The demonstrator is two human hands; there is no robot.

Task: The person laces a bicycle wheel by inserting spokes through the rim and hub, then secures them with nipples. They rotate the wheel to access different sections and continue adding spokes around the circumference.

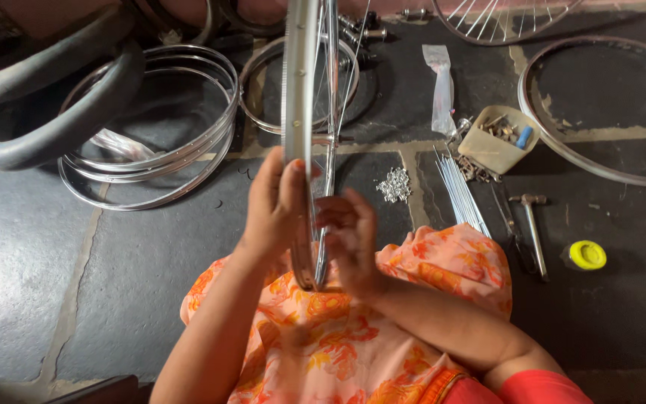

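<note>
Head view: left hand [274, 206] wrapped around upright wheel rim [298, 112] held over the lap. Right hand [351, 236] fingers pinched at the spokes [330, 90] beside it. Loose spoke bundle [461, 194], hammer [532, 224] on stone floor [54, 262] to the right.

Centre of frame: upright wheel rim [298, 90] with spokes, gripped by left hand [274, 206], right hand [349, 239] just beside; blocks passage through middle.
Upper left: tyres [46, 105], stacked rims [181, 142]; crowded.
Lower left: bare stone floor [31, 277]; open.
Right of centre: nipple pile [394, 185], loose spokes [461, 194], tub [496, 138], hammer [532, 224], yellow cap [587, 254]; narrow gaps.
Upper right: flat rim [562, 142].
</note>
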